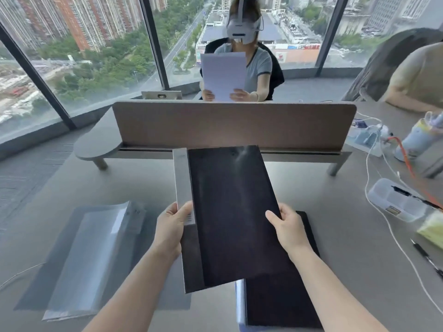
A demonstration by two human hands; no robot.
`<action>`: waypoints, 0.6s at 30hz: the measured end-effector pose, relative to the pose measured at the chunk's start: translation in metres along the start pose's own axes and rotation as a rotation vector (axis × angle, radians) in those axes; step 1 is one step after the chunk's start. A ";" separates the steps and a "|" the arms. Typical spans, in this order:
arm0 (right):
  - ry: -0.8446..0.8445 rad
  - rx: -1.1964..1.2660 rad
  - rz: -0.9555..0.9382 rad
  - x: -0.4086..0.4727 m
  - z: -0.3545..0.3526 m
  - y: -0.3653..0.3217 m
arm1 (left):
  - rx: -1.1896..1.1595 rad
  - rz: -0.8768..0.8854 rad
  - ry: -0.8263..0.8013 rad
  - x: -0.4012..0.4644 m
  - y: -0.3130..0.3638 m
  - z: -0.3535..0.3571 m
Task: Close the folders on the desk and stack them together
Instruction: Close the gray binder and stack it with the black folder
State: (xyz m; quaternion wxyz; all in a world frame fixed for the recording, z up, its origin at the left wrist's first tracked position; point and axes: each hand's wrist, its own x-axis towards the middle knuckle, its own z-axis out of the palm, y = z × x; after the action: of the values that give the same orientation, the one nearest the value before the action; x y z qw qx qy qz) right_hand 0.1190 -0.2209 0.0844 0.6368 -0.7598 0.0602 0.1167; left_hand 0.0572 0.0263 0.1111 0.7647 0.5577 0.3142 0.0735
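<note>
A closed black folder (230,212) with a grey spine is held above the desk, tilted, between both hands. My left hand (171,232) grips its spine edge and my right hand (288,230) grips its right edge. Below it, a second closed black folder (282,305) lies flat on the desk at the front, partly hidden by the held one and my right forearm. To the left an open folder (96,257) lies flat, with clear plastic sleeves showing.
A brown divider panel (230,125) crosses the desk behind the folders. At the right are a clear plastic box (398,203), white and orange cables (374,200), a pen (426,257) and a bottle (422,137). A person holding paper sits beyond the divider.
</note>
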 end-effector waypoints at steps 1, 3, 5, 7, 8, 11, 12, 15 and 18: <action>0.032 -0.009 0.023 0.000 -0.010 0.010 | 0.013 -0.029 -0.027 0.000 -0.008 0.009; 0.090 -0.042 0.082 -0.002 -0.032 0.031 | 0.058 -0.086 -0.083 0.000 -0.027 0.026; 0.129 -0.061 0.136 -0.006 -0.049 0.048 | 0.149 -0.121 -0.123 0.003 -0.046 0.037; 0.162 -0.085 0.183 -0.009 -0.066 0.066 | 0.267 -0.158 -0.167 0.006 -0.067 0.046; 0.179 -0.096 0.207 -0.011 -0.074 0.076 | 0.308 -0.180 -0.189 0.006 -0.077 0.051; 0.195 -0.132 0.272 -0.014 -0.093 0.103 | 0.375 -0.232 -0.239 0.004 -0.103 0.062; 0.194 -0.144 0.296 -0.014 -0.098 0.111 | 0.389 -0.240 -0.251 0.004 -0.111 0.066; 0.209 -0.163 0.345 -0.017 -0.107 0.125 | 0.430 -0.251 -0.265 0.004 -0.126 0.073; 0.220 -0.190 0.370 -0.018 -0.112 0.135 | 0.485 -0.263 -0.281 0.004 -0.137 0.079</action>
State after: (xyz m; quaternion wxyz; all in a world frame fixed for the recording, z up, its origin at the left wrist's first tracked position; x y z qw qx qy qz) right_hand 0.0808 -0.3568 -0.0217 0.5198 -0.8005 0.2561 0.1531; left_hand 0.0720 -0.0855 0.0002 0.6481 0.6832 0.2834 -0.1813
